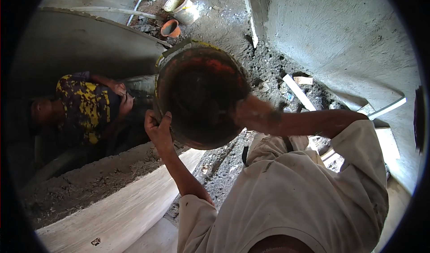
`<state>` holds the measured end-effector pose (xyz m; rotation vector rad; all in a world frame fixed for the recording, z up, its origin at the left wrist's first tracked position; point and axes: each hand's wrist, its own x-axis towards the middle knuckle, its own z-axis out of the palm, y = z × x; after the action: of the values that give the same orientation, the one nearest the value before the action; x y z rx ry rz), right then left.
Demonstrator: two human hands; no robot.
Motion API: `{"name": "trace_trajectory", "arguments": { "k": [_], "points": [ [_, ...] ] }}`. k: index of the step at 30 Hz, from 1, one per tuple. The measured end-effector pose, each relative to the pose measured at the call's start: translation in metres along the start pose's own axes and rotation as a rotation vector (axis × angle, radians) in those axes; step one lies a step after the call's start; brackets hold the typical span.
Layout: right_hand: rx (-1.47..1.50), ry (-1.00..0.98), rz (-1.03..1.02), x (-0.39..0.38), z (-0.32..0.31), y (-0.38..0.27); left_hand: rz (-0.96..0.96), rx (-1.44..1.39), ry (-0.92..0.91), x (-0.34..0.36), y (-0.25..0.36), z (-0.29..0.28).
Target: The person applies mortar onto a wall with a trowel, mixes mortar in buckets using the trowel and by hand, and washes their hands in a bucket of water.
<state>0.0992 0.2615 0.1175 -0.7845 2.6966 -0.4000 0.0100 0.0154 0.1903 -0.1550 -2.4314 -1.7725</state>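
Observation:
In front of me a large round bucket [169, 89] is tipped so that its dark inside faces me. Traces of yellow show along its upper and left rim, and a reddish patch glows inside near the top. My left hand [159, 129] grips the lower left rim, thumb and fingers around the edge. At the right side of the mouth, my right hand [256, 114] is smeared by motion. Its fingers cannot be made out, nor whether it holds a tool. What lies deep in the bucket is too dark to tell.
To the left a person [87, 103] in a yellow-patterned dark shirt is beside a low wall [121, 194]. A pale bucket [181, 10] and an orange pot [170, 29] stand on the rough ground beyond. At right, white strips [299, 92] lie by a plastered wall [340, 33].

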Motion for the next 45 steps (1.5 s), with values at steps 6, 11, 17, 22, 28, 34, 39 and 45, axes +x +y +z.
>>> {"name": "trace_trajectory", "arguments": {
  "k": [6,11,17,22,28,34,39,45],
  "points": [
    [-0.266,0.382,0.152,0.007,-0.065,-0.002,-0.089,0.001,-0.088,-0.008,0.012,0.007],
    [-0.39,0.389,0.216,0.04,0.017,0.008,0.033,0.08,-0.124,-0.005,0.008,0.003],
    [0.017,0.299,0.218,0.024,-0.013,-0.02,0.0,0.024,-0.108,-0.011,-0.008,-0.016],
    [-0.041,0.493,0.254,0.057,0.009,-0.039,0.033,0.033,-0.097,-0.02,-0.009,-0.022],
    [0.458,0.492,0.332,0.046,0.036,-0.042,0.134,0.023,0.004,-0.019,-0.018,-0.028],
    [-0.16,0.914,0.201,0.055,0.027,-0.025,0.101,0.045,-0.051,-0.028,-0.018,-0.022],
    [0.152,0.639,0.238,0.052,0.051,-0.03,0.173,-0.006,-0.002,-0.023,-0.012,-0.018],
    [0.333,0.262,0.209,0.031,-0.03,-0.041,0.115,-0.002,0.001,-0.034,-0.026,-0.033]
  ]
}}
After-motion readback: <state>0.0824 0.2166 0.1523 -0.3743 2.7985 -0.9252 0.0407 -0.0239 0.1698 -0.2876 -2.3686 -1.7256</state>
